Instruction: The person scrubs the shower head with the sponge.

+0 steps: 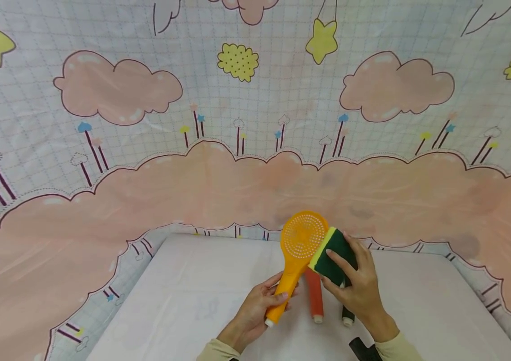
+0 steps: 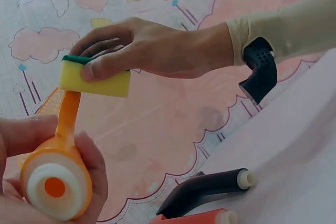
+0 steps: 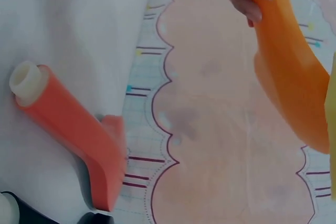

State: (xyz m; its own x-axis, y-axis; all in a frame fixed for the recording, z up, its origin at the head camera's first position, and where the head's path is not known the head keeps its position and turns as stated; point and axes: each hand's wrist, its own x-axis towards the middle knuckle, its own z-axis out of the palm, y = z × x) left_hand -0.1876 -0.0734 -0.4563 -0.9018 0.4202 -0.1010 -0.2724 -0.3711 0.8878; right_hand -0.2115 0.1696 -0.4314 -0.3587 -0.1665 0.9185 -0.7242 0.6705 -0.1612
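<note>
My left hand [image 1: 257, 310] grips the handle of an orange-yellow shower head [image 1: 289, 276], its round perforated face tilted up in the head view. The handle's white threaded end [image 2: 58, 191] points at the left wrist camera. In my right hand [image 1: 365, 288] is a sponge [image 1: 337, 253] with a green scouring side and a yellow foam side, pinched between thumb and fingers. The yellow foam lies against the right edge of the shower head's face. Only a sliver of the sponge [image 3: 331, 124] shows in the right wrist view.
On the white table [image 1: 183, 291] lie a red shower head [image 1: 314, 296] and a black one [image 1: 347, 317], partly hidden behind my hands and the sponge. Both have pale threaded ends toward me. A cloth with pink clouds [image 1: 120, 93] hangs behind the table.
</note>
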